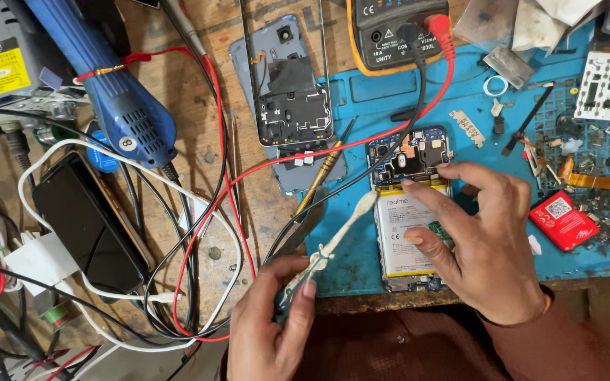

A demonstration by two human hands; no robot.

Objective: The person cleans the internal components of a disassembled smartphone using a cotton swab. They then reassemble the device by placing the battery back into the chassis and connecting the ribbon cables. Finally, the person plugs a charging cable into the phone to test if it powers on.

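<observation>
Steadying the opened phone [409, 212] on the blue mat [361, 92], the right hand [485, 243] lay over its right side, fingers half curled, thumb and forefinger pressing the pale battery, nothing held. The phone sat at the mat's 6 o'clock edge, bottom end close to the counter [178, 42] lip. The left hand [273, 328] was closed around a dirty white brush-like tool [337, 233], tip touching the phone's left rim near the battery top. Judgement: light strokes, phone kept pinned, tip clear of the exposed board at 12 o'clock.

Room was tight. Red and black probe leads [361, 141] crossed at 10 o'clock, tweezers [323, 176] just beside the tool. A red battery [563, 219] and loose small parts lay at 3 o'clock. The multimeter [397, 32] and a second phone frame [291, 99] stood at 12 to 11 o'clock.
</observation>
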